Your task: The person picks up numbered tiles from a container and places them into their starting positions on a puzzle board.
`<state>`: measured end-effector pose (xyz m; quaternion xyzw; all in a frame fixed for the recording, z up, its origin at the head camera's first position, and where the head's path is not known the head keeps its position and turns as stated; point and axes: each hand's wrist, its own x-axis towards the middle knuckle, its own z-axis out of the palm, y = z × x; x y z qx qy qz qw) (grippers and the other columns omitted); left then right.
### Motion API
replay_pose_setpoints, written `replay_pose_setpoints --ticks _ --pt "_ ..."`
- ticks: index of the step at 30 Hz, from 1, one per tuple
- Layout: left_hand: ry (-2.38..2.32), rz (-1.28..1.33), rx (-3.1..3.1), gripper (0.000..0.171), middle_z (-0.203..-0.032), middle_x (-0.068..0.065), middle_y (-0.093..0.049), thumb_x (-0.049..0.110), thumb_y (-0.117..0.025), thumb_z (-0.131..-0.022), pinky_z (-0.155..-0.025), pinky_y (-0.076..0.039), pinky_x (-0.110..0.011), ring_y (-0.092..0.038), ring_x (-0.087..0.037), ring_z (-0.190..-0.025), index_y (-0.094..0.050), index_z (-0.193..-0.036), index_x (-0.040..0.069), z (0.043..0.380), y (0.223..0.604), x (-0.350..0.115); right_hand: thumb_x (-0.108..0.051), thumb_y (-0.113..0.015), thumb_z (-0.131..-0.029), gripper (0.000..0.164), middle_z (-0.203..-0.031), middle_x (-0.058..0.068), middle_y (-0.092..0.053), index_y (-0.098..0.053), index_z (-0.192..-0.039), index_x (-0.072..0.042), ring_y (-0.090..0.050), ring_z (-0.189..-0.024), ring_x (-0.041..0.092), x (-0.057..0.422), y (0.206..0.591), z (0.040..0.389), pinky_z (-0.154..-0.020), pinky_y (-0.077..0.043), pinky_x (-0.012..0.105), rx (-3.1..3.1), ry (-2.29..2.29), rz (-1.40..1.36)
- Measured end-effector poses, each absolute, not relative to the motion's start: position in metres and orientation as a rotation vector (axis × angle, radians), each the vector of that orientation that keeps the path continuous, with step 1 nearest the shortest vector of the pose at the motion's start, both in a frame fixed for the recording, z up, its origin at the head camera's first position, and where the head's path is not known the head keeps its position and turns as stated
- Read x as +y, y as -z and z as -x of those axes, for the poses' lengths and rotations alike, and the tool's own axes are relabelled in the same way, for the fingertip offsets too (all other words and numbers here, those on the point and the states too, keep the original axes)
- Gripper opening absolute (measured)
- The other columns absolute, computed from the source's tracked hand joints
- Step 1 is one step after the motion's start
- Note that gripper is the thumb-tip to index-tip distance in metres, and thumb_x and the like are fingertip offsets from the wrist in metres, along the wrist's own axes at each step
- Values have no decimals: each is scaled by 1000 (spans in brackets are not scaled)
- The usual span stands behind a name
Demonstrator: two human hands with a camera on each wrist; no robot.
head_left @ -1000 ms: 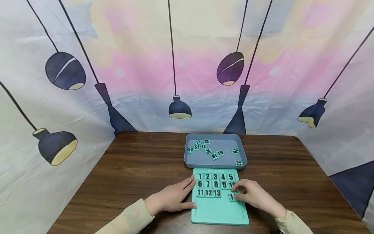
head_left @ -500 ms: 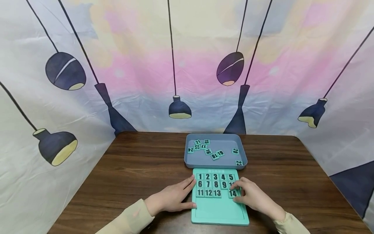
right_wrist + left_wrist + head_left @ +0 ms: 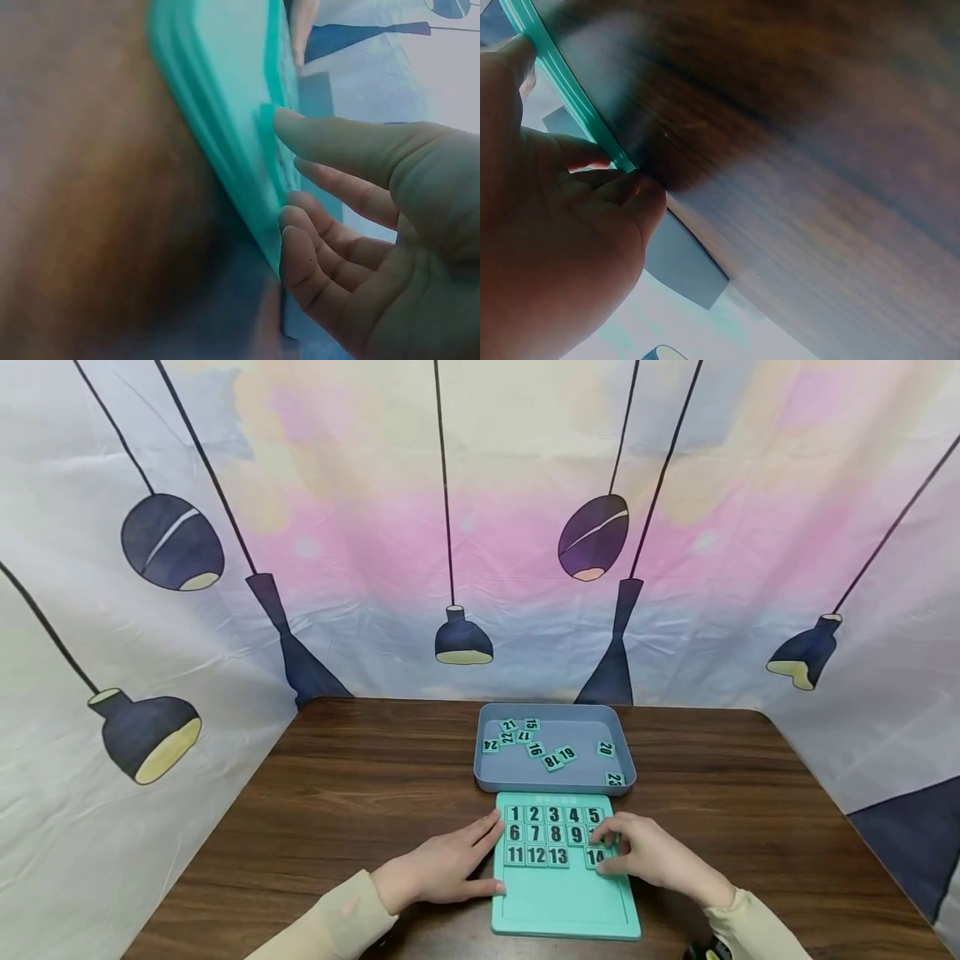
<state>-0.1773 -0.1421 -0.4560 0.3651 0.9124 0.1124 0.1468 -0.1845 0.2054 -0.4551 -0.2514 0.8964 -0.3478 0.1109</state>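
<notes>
On the table (image 3: 375,777), the mint board (image 3: 558,903) lies near you, the blue-grey tray (image 3: 553,786) just beyond it. Your left hand (image 3: 446,864) rests straight-fingered along the board's left edge; your right hand (image 3: 654,857) pinches tile 14 (image 3: 592,857), which sits in the third row's last column. You seem to be setting it in order; the next move likely calls for a short slide left, beside tile 13 (image 3: 558,857).
</notes>
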Motion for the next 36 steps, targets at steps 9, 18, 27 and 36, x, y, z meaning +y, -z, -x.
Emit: replay_pose_setpoints --ticks 9,18,27,36 --pt "-328 -1058 2629 86 -168 -8 -14 64 -46 -100 -109 -42 -40 -30 -23 -149 -20 -162 11 178 457 -144 -20 -75 -92 24 -90 -4 -66 -73 -112 -6 -59 -79 11 222 413 230 -66 -50 30 2769 1072 641" --pt "-321 -1058 2630 86 -168 -9 -14 63 -46 -100 -110 -41 -39 -29 -22 -149 -20 -162 10 177 454 -143 -25 -65 -101 38 -119 17 -67 -65 -130 -1 -69 -94 32 230 380 285 -79 -55 44 2782 1093 477" --pt "-308 -1057 2629 87 -168 -8 -14 65 -45 -100 -110 -41 -38 -28 -22 -149 -20 -162 11 177 456 -143 -23 -63 -102 45 -130 24 -62 -58 -137 4 -64 -109 41 217 387 317 -92 -52 52 2645 1131 470" --pt "-303 -1053 2624 87 -168 -8 -13 66 -44 -100 -109 -41 -38 -28 -22 -149 -19 -163 11 178 457 -143 -15 -62 -101 42 -130 25 -61 -57 -137 7 -60 -115 42 185 385 345 -95 -51 53 2595 1117 464"
